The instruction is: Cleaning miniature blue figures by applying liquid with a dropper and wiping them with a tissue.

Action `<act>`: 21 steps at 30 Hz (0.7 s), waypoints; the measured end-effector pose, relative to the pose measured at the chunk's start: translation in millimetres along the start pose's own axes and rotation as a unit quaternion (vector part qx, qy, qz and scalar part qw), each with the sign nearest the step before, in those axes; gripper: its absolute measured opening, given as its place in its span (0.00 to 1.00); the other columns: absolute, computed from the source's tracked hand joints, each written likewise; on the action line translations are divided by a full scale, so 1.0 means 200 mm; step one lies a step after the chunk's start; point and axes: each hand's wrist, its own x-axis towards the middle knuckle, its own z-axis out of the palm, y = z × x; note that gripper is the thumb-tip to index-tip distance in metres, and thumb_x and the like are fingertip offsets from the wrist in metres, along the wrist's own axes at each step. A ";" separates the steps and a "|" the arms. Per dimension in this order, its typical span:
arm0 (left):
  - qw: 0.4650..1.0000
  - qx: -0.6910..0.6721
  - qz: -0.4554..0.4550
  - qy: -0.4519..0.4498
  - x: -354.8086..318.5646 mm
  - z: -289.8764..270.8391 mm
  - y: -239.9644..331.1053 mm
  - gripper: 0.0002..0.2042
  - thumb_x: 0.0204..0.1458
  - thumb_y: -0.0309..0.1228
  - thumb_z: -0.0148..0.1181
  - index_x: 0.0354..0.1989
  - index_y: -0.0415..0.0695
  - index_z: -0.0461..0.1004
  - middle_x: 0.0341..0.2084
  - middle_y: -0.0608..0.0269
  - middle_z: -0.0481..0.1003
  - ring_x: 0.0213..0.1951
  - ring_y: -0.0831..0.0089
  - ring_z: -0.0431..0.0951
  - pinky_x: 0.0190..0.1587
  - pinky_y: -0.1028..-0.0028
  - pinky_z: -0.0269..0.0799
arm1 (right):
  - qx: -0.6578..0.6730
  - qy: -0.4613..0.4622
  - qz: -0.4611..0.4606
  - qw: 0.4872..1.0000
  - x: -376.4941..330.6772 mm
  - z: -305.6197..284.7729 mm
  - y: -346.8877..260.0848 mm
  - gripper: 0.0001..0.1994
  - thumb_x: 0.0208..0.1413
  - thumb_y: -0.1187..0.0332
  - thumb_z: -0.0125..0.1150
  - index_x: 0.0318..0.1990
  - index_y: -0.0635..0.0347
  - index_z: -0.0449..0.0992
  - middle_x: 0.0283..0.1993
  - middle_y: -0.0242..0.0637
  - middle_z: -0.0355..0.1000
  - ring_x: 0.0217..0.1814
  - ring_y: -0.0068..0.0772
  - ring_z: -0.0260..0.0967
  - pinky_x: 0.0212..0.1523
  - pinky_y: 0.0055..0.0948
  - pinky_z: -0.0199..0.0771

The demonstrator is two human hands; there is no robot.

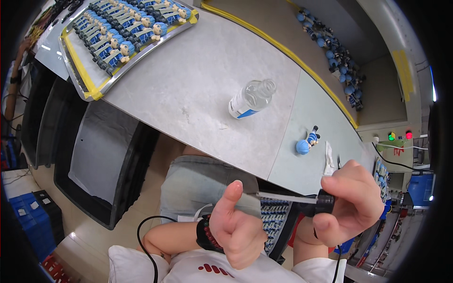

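Note:
In my right hand, thumb and fingers pinch the black end of a thin pale-stemmed stick, perhaps a brush applicator; its kind is not clear. Its narrow tip points left toward my left thumb. My left hand is closed, its fingers curled in and the thumb standing up, with nothing visible in it. Beyond my right hand, a small blue-haired figurine lies on the table. Beside it are a crumpled white tissue and a thin dark pointed tool. A clear bottle without a cap stands farther off.
A yellow-taped tray holding rows of figurines rests at the table's far left. More figurines lie heaped in a recessed bay behind a yellow edge. Black bins stand left of my legs; another tray of figurines sits below the table edge.

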 end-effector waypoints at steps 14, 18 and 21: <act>0.999 0.010 0.032 -0.003 0.00 0.02 -0.01 0.37 0.44 0.71 0.19 0.06 0.46 0.39 0.02 0.70 0.42 0.03 0.74 0.41 0.07 0.73 0.34 | 0.072 -0.096 -0.024 0.993 0.02 0.03 0.01 0.19 0.33 0.58 0.70 0.27 0.66 0.76 0.16 0.29 0.63 0.16 0.20 0.56 0.19 0.19 0.47; 1.000 0.014 0.019 -0.003 0.01 0.02 0.00 0.37 0.44 0.71 0.19 0.06 0.46 0.38 0.02 0.70 0.42 0.03 0.74 0.41 0.07 0.73 0.34 | 0.050 -0.097 0.000 0.994 0.00 0.06 -0.01 0.19 0.32 0.59 0.70 0.27 0.67 0.76 0.16 0.29 0.64 0.15 0.21 0.56 0.19 0.20 0.48; 1.000 0.012 0.020 -0.010 0.00 0.01 -0.01 0.37 0.44 0.71 0.19 0.06 0.46 0.38 0.02 0.70 0.41 0.03 0.74 0.41 0.07 0.72 0.34 | 0.053 -0.062 -0.009 0.997 0.01 0.03 0.00 0.19 0.30 0.60 0.71 0.27 0.67 0.77 0.15 0.29 0.63 0.15 0.21 0.56 0.18 0.20 0.48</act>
